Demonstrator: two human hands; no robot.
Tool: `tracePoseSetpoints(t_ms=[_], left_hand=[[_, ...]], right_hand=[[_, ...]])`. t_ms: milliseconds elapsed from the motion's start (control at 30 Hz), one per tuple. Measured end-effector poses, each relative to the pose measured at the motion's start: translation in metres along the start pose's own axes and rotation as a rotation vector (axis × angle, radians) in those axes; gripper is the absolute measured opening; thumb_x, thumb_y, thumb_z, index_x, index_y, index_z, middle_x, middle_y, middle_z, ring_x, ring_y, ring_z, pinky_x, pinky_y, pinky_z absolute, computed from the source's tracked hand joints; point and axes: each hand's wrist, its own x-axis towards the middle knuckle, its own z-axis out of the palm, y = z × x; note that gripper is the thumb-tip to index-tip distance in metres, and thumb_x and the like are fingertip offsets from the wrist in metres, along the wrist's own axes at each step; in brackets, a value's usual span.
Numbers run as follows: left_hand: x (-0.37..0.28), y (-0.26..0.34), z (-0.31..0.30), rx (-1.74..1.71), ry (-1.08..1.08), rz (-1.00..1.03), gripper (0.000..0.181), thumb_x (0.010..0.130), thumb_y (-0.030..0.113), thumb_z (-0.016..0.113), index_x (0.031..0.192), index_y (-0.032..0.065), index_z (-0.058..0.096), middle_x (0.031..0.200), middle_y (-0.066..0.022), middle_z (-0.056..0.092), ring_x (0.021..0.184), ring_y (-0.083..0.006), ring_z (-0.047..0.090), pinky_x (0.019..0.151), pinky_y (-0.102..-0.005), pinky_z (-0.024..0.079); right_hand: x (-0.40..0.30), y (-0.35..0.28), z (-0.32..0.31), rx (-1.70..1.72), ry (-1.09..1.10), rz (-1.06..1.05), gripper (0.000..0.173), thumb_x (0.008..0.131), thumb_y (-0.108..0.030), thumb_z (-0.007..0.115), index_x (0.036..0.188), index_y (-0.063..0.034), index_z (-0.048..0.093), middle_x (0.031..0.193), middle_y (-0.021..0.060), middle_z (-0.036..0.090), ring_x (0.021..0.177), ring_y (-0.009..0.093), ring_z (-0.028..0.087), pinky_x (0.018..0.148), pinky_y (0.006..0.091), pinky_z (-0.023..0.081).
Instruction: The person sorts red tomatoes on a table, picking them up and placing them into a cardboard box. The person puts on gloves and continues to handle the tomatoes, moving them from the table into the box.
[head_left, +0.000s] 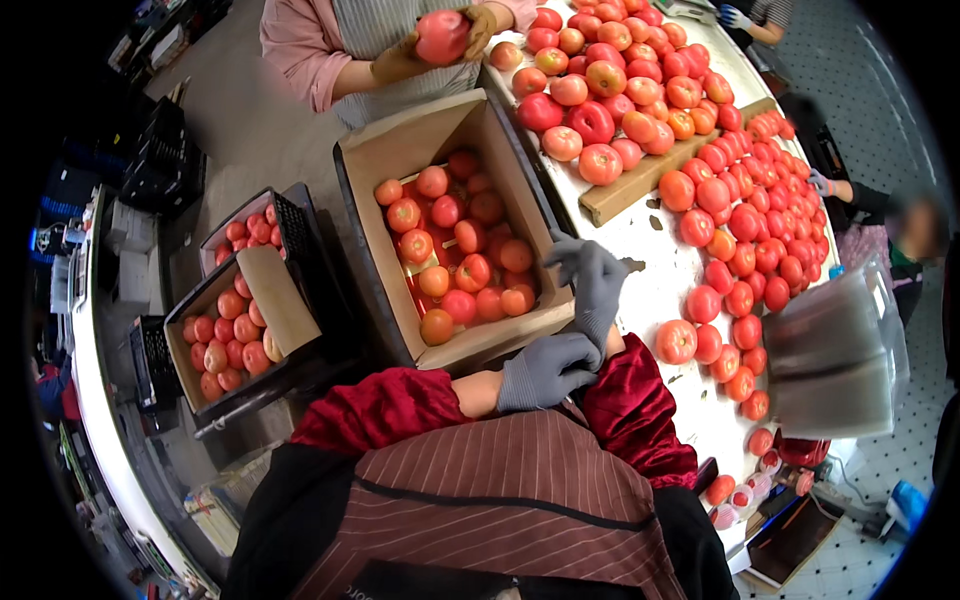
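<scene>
My left hand (546, 373), in a grey knitted glove, has its fingers closed at the cuff of the other glove. My right hand (592, 281), in a matching grey glove, holds nothing; its fingers are spread and point away from me, by the near right corner of a paper-lined crate (379, 330). Inside that crate lie many loose tomatoes (473, 272) over a red sheet. To the right of my hands is a white table (637, 289) with one pile of larger tomatoes (606, 77) at the back and another of smaller tomatoes (757, 225) on the right.
A cardboard strip (649, 176) divides the piles. Clear plastic bags (832, 352) stand at the table's right edge. Two smaller tomato crates (232, 337) are at left. Across the crate a person in brown gloves holds a tomato (442, 37); other workers' gloved hands (822, 182) are at the far side.
</scene>
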Motion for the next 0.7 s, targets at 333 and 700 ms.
tracePoseSetpoints(t_ms=[333,700], left_hand=[[0.007,-0.183,-0.134,0.621,0.458,-0.812,0.032,0.082,0.032,0.064,0.095,0.0031,0.058,0.09,-0.0166,0.063,0.085,-0.032,0.062,0.068,-0.0403,0.049],[-0.007,-0.291,-0.107,0.105,0.523,-0.925,0.064,0.07,0.039,0.072,0.115,0.0022,0.045,0.109,-0.0138,0.052,0.1,-0.0245,0.055,0.084,-0.0374,0.046]], right_hand=[[0.046,0.084,-0.05,0.292,-0.189,0.392,0.055,0.093,-0.016,0.055,0.142,-0.0052,0.032,0.125,0.0095,0.049,0.097,0.015,0.056,0.079,0.0243,0.046],[0.033,0.091,-0.108,0.225,-0.128,0.656,0.037,0.092,-0.015,0.057,0.124,0.0016,0.052,0.103,0.01,0.062,0.089,0.015,0.06,0.079,0.0241,0.047]])
